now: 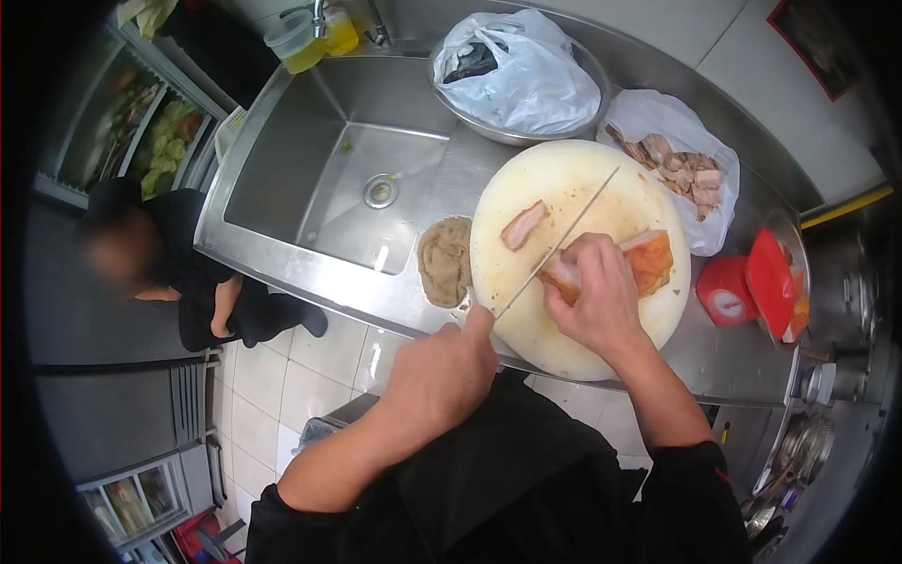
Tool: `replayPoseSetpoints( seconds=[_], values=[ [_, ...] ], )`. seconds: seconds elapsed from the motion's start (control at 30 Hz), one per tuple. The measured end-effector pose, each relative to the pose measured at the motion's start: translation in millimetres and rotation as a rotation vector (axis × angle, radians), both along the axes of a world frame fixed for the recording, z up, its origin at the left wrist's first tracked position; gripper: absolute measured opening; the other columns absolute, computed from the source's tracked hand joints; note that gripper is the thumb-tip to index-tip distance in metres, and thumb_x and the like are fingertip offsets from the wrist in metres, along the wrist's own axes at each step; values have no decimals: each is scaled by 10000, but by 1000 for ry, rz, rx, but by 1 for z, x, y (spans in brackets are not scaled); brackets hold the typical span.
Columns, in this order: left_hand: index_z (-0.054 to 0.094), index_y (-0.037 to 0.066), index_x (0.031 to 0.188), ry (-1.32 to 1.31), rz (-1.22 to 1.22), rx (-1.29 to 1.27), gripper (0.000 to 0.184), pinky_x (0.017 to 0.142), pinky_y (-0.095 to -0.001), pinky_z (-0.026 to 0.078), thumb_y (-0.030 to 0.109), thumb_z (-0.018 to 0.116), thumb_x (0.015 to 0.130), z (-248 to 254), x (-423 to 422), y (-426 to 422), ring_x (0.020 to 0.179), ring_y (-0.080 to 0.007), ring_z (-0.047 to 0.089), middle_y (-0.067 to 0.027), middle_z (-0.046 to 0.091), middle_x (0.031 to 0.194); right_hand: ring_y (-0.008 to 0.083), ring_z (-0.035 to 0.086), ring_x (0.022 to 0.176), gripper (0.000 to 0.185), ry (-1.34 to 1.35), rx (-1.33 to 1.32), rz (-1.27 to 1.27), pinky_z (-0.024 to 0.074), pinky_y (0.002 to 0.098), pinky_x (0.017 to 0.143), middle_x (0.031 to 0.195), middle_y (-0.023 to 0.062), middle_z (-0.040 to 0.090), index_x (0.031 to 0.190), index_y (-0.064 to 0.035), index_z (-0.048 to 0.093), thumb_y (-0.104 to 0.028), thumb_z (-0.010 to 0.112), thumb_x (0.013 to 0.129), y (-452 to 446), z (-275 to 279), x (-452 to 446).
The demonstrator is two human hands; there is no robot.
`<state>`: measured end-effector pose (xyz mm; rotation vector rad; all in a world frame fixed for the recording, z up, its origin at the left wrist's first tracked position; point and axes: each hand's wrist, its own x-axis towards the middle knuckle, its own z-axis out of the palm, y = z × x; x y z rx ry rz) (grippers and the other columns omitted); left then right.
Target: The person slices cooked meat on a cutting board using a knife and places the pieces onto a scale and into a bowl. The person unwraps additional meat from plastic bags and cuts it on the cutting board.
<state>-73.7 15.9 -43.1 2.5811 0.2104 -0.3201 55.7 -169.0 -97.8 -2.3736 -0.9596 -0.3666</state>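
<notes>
On the round white cutting board (512, 324) lies a chunk of roast pork (651, 260) with orange-brown skin. My right hand (601, 296) is closed over its left part, fingertips bent down onto the meat. My left hand (446, 367) grips the handle of a long knife (584, 209), whose blade slants up and to the right across the board, right beside the pork. The handle is mostly hidden in my fist. A cut slice of pork (523, 226) lies apart, to the left of the blade.
A plastic bag of cut meat (716, 155) lies behind the board, beside a metal bowl (601, 70) holding a white bag (526, 80). Right stands a red scale (725, 291); left are a brown cloth (443, 263) and sink (319, 179). Another person (202, 254) is at far left.
</notes>
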Motion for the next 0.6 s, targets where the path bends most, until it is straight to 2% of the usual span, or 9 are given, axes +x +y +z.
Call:
replayPoseSetpoints(
  seconds=[0.23,0.33,0.43,0.6],
  values=[
    [489,59,1010,-3,-35,83,131,621,-536,541,152,559,948,5,-20,-1,679,-425,671,-194,668,720,335,578,889,315,-9,54,15,475,438,755,957,122,549,983,-54,601,-99,751,710,3,-6,1],
    [467,83,1094,173,-53,78,197,620,-546,548,204,545,959,20,-51,14,735,-439,692,-220,678,763,332,580,878,315,-12,78,25,477,432,750,950,118,562,978,-57,604,-89,750,701,2,-7,5],
    [460,78,1091,349,-44,116,195,636,-549,547,211,536,970,34,-63,21,756,-439,696,-217,689,778,330,584,858,317,-18,97,24,479,423,736,946,114,575,972,-61,606,-78,747,689,1,-14,6],
    [478,50,1102,233,-55,14,182,659,-547,540,165,507,965,8,-5,2,744,-439,690,-219,700,782,328,587,832,320,-36,96,75,487,417,725,933,113,583,973,-63,607,-60,738,681,1,-13,10]
  ],
)
